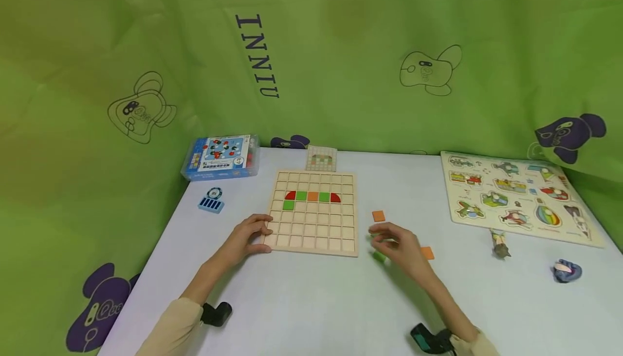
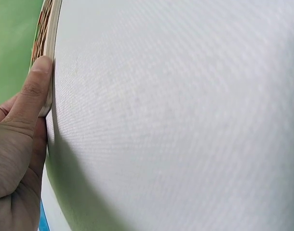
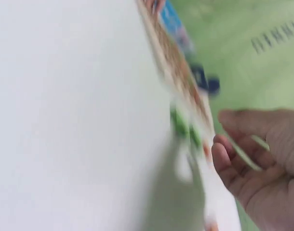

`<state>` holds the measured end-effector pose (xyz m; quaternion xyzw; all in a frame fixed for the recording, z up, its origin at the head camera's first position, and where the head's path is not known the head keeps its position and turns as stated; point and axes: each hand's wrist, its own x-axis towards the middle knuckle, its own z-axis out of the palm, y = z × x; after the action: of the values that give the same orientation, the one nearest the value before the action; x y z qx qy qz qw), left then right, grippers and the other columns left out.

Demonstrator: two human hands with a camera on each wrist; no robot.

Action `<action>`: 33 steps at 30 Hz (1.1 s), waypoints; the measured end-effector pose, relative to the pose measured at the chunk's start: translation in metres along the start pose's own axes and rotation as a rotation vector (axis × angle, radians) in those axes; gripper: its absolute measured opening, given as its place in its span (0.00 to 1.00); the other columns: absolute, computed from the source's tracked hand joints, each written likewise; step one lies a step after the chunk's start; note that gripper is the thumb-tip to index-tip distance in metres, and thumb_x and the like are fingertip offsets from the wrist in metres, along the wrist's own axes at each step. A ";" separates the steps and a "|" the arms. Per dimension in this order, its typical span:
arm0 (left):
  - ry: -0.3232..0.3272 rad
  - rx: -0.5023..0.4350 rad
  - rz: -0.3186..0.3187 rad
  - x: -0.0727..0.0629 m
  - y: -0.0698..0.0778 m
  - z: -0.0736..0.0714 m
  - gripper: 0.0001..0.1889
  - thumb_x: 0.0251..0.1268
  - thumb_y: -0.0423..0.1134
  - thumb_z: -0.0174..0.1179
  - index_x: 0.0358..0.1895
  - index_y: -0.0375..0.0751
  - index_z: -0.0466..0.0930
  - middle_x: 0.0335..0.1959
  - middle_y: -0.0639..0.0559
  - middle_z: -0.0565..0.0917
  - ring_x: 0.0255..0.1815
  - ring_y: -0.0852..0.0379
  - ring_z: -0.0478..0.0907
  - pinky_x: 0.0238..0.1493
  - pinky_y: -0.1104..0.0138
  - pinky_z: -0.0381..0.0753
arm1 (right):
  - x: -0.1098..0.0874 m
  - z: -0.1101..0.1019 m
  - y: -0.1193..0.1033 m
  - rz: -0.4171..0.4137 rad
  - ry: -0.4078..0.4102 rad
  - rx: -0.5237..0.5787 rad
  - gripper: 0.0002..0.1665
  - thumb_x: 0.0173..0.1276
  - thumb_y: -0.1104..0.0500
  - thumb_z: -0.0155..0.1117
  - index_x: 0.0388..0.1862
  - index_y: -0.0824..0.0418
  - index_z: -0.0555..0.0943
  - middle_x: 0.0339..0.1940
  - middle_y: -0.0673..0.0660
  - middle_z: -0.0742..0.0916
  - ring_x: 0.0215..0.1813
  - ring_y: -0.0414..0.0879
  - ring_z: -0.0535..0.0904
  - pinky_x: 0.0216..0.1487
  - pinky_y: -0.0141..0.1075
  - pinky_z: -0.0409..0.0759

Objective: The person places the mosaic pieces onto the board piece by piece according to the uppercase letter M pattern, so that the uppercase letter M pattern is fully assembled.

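Note:
A wooden grid board (image 1: 311, 231) lies on the table. One of its rows has a red quarter-round piece (image 1: 290, 196), a green, an orange and a green square, then another red quarter-round piece (image 1: 335, 198). Another green square (image 1: 289, 205) sits in the row below, at left. My left hand (image 1: 245, 239) grips the board's near left corner, its thumb (image 2: 40, 72) against the edge. To the right of the board, my right hand (image 1: 399, 245) hovers with loosely bent fingers and nothing visible between them. Under it lies a green piece (image 1: 379, 257); another green piece (image 3: 195, 137) shows beside it, blurred.
Orange squares (image 1: 378, 216) lie near my right hand. A pattern card (image 1: 321, 159) stands behind the board. At back left are a boxed set (image 1: 221, 157) and a small blue block (image 1: 211, 205). A picture puzzle board (image 1: 521, 196) and two small figures (image 1: 567, 271) are at right.

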<state>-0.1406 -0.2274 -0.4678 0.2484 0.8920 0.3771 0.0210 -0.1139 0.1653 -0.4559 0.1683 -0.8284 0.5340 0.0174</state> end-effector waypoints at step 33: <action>-0.009 -0.033 -0.006 -0.002 0.003 -0.001 0.16 0.46 0.35 0.73 0.39 0.38 0.80 0.60 0.39 0.74 0.62 0.40 0.70 0.61 0.54 0.73 | -0.003 -0.009 0.004 0.167 0.152 0.080 0.22 0.59 0.71 0.69 0.53 0.74 0.77 0.47 0.69 0.85 0.42 0.46 0.83 0.41 0.23 0.80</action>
<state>-0.1375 -0.2272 -0.4658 0.2469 0.8863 0.3906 0.0305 -0.1141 0.1756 -0.4565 0.0583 -0.8138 0.5775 0.0286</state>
